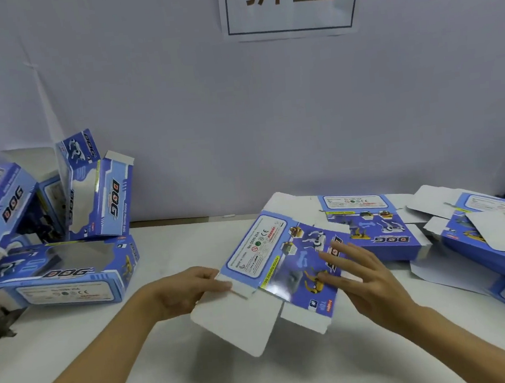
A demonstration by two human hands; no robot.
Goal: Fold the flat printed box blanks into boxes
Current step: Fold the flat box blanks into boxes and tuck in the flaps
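Both forearms reach in over the near edge of the white desk [294,381]. Left hand [189,287] pinches the white end flap of a flat printed box blank [283,265], which is lifted just above the desk's middle; right hand [364,276] lies on its printed panel, fingers spread and nearly straight. To open it cleanly, I would push along the scored creases, not the panels. Folded boxes [64,240] pile at the far left edge, apparently empty; more flat blanks [477,231] lie along the right.
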